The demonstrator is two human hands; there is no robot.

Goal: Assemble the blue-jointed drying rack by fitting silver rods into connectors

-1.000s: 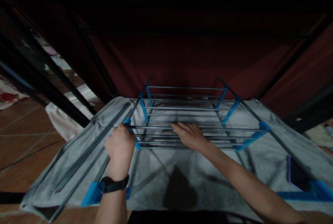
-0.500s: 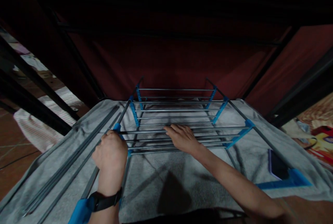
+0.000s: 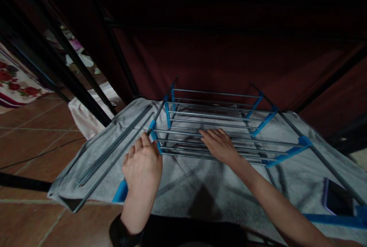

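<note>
A rack frame of grey metal tubes with blue plastic joints lies on a grey blanket. My left hand, a black watch at its wrist, is closed over the rack's left side tube, just below a blue joint. Its fingers are partly straightened, and the palm side is hidden. Across the middle crossbars rests my right hand, its fingers stretched out to the left and lying flat on the rods. My right thumb is out of sight.
Several loose metal tubes lie left of the rack. A phone sits on the blanket at right, near a blue end piece. Dark posts and a dark red cloth stand around. Tiled floor shows at left.
The view has swung to the left, so the rack appears farther right and more floor shows. My left hand's fingers have loosened from a tight fist. My right hand stays on the crossbars.
</note>
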